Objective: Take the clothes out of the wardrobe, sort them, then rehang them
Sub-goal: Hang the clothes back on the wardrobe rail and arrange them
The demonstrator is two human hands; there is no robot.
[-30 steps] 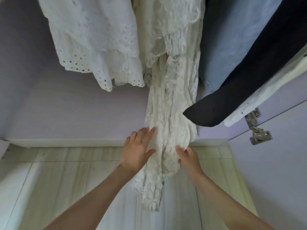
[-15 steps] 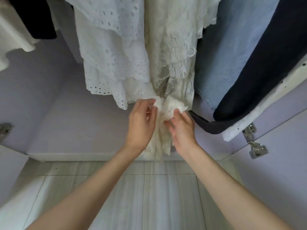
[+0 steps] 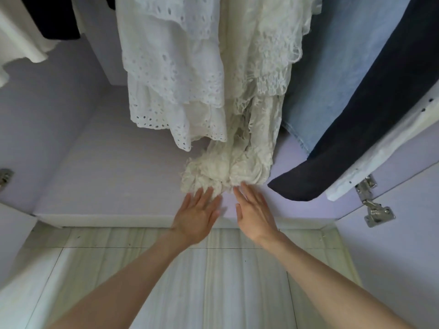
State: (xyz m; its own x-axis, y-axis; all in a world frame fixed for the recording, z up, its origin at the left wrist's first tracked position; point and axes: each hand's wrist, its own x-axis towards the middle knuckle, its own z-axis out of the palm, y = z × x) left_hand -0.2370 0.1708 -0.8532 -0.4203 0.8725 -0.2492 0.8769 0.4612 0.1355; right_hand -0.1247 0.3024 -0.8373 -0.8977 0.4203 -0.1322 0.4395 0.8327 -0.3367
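A long cream lace garment [image 3: 259, 96] hangs in the middle of the wardrobe, its lower end bunched into a lump [image 3: 225, 172] just above the wardrobe floor. My left hand [image 3: 198, 213] and my right hand [image 3: 255, 211] lie flat side by side below that lump, fingers straight, fingertips touching its underside. A white eyelet garment [image 3: 171, 74] hangs to its left. A light blue denim piece [image 3: 332, 74] and a dark navy garment [image 3: 370, 124] hang to its right.
The lilac wardrobe floor [image 3: 107, 176] lies under the clothes. A white garment [image 3: 23, 43] and a dark one [image 3: 54, 17] hang at the far left. The right door [image 3: 403, 233] stands open with metal hinges [image 3: 373, 203]. Pale tiled floor [image 3: 213, 281] is below.
The hands gathered the hanging lace end upward into a bunch, then let go; both palms now lie flat beneath it. The view rose and shifted deeper into the wardrobe.
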